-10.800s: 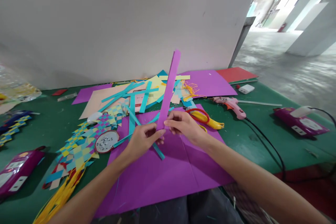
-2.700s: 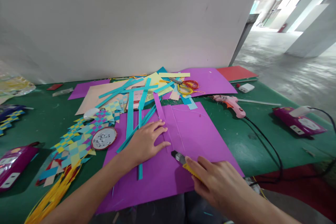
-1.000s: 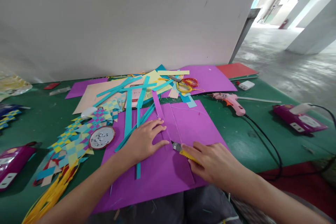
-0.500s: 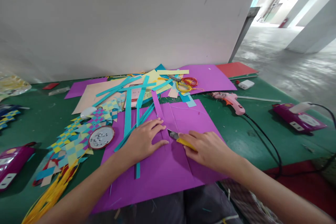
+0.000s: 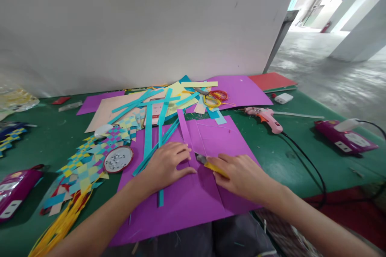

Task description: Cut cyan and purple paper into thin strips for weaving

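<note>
My right hand (image 5: 237,172) is closed around a yellow utility knife (image 5: 217,169), its blade pointing left at the purple sheet (image 5: 193,204). My left hand (image 5: 170,164) lies on the same sheet, left of the blade, with fingers stretched and thumb toward the knife. Under its fingertips runs a narrow purple strip (image 5: 182,122), which sticks out past the sheet's far edge. Thin lines mark the sheet beside the knife. Several teal paper strips (image 5: 148,132) lie across its left part, some passing beneath my left hand.
Scissors (image 5: 215,97) rest among paper scraps at the back. A pink glue gun (image 5: 265,117) and a purple power strip (image 5: 345,138) are on the right. Leftward are a dish of small beads (image 5: 118,159), woven paper pieces (image 5: 86,164) and another purple power strip (image 5: 18,192). A pale wall stands behind.
Both hands and the knife have shifted slightly toward me. The narrow purple strip's far end has also come a little nearer. The view itself has moved slightly.
</note>
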The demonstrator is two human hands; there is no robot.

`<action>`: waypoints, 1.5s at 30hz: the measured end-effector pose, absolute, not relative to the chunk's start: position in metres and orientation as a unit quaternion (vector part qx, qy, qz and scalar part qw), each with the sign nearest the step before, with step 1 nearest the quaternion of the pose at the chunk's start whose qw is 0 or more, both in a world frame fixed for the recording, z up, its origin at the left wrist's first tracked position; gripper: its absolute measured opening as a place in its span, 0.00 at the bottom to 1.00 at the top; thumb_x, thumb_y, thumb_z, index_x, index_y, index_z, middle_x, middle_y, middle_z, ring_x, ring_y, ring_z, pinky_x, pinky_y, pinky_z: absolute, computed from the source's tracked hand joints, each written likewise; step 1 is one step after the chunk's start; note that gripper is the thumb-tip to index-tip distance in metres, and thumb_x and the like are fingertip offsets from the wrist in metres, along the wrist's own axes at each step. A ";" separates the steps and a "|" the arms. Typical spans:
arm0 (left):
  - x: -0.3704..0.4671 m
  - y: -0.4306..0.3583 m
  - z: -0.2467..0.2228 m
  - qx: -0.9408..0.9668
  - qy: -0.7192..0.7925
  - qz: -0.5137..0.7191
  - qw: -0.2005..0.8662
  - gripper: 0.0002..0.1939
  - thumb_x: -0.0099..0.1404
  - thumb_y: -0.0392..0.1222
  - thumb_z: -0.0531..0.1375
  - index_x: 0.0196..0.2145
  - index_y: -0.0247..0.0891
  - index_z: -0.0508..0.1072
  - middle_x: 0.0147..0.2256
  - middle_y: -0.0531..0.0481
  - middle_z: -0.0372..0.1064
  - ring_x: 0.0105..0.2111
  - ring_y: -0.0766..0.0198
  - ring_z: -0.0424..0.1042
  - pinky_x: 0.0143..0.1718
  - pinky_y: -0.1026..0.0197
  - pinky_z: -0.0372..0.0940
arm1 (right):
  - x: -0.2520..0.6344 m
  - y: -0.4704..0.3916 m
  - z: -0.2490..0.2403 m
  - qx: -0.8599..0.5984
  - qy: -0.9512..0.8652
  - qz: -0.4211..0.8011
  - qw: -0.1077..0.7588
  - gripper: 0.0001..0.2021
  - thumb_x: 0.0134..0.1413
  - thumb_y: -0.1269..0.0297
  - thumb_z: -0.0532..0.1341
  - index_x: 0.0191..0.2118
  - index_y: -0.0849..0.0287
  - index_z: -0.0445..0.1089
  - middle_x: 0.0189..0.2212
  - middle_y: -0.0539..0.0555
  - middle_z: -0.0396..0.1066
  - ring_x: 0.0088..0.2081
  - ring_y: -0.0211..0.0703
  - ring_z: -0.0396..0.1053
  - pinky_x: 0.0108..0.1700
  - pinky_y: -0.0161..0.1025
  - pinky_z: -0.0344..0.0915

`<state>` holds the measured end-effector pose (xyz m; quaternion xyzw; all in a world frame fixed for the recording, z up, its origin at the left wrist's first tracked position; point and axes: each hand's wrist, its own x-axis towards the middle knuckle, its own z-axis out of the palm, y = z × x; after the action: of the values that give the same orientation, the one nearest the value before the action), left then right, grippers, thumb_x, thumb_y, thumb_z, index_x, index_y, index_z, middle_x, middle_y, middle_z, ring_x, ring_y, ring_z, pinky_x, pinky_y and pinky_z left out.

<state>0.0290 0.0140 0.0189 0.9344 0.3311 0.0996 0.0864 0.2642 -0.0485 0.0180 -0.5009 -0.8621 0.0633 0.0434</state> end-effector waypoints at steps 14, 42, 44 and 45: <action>0.037 0.011 0.021 0.898 0.404 0.046 0.168 0.43 0.52 0.71 0.55 0.55 0.37 0.60 0.63 0.36 0.51 0.62 0.46 0.52 0.59 0.46 0.54 | 0.266 -0.056 0.016 -0.509 -0.857 0.064 0.049 0.16 0.59 0.63 0.53 0.53 0.49 0.63 0.34 0.50 0.71 0.27 0.39 0.69 0.25 0.37 0.43; 0.032 0.015 0.021 0.898 0.402 0.057 0.168 0.34 0.56 0.68 0.54 0.51 0.40 0.63 0.62 0.39 0.54 0.60 0.49 0.57 0.57 0.48 0.56 | 0.308 -0.048 0.031 -0.459 -0.874 0.143 0.069 0.21 0.53 0.68 0.55 0.53 0.47 0.67 0.35 0.50 0.73 0.31 0.36 0.70 0.32 0.33 0.59; 0.032 0.015 0.021 0.900 0.400 0.062 0.163 0.33 0.57 0.67 0.54 0.51 0.40 0.63 0.62 0.40 0.55 0.60 0.49 0.57 0.57 0.48 0.57 | 0.308 -0.052 0.032 -0.438 -0.884 0.150 0.069 0.21 0.53 0.69 0.56 0.53 0.47 0.67 0.35 0.50 0.73 0.31 0.36 0.69 0.32 0.32 0.59; 0.032 0.014 0.021 0.901 0.399 0.064 0.160 0.33 0.57 0.67 0.54 0.51 0.40 0.63 0.62 0.40 0.55 0.60 0.49 0.57 0.57 0.48 0.57 | 0.307 -0.054 0.032 -0.430 -0.887 0.151 0.069 0.21 0.53 0.69 0.56 0.53 0.48 0.68 0.35 0.50 0.74 0.31 0.35 0.69 0.32 0.32 0.59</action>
<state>0.0323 0.0145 0.0210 0.9006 0.3990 0.0644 0.1598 0.3073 -0.0536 0.0320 -0.4297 -0.8875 0.1513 0.0695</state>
